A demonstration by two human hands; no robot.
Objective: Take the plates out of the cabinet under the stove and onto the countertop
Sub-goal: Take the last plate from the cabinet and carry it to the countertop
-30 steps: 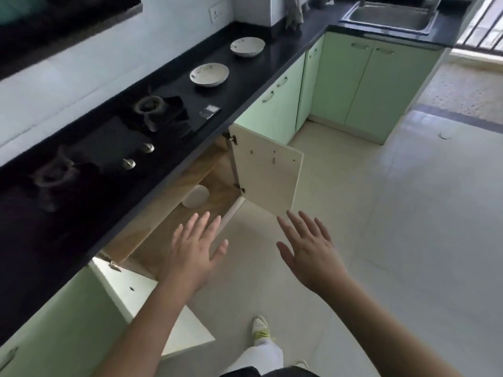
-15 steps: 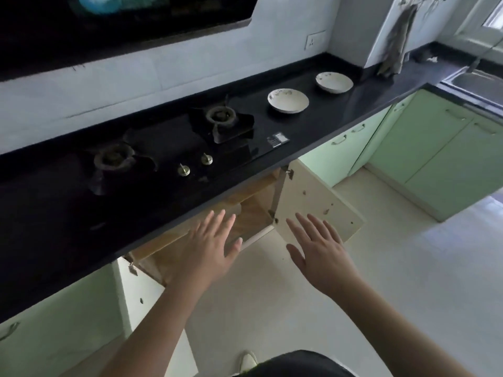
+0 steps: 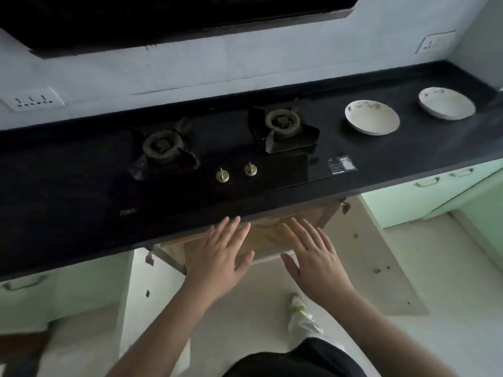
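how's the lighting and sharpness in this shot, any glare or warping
Head view: dim overall, the stove and countertop nearly black; daylight brightens the floor at right; faint sheen on the stove glass, no harsh glare; wide-angle bends the counter edge; both plates and open hands look slightly soft.

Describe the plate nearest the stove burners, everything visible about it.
The nearer plate is round, shallow and dished, white to cream, seemingly glazed ceramic, with a faint greenish pattern along its far inner rim. It sits upright and empty on the black countertop, just right of the stove's right burner and left of a second similar plate, touching neither. Nothing but the counter touches it; both hands are well away, low by the open cabinet.
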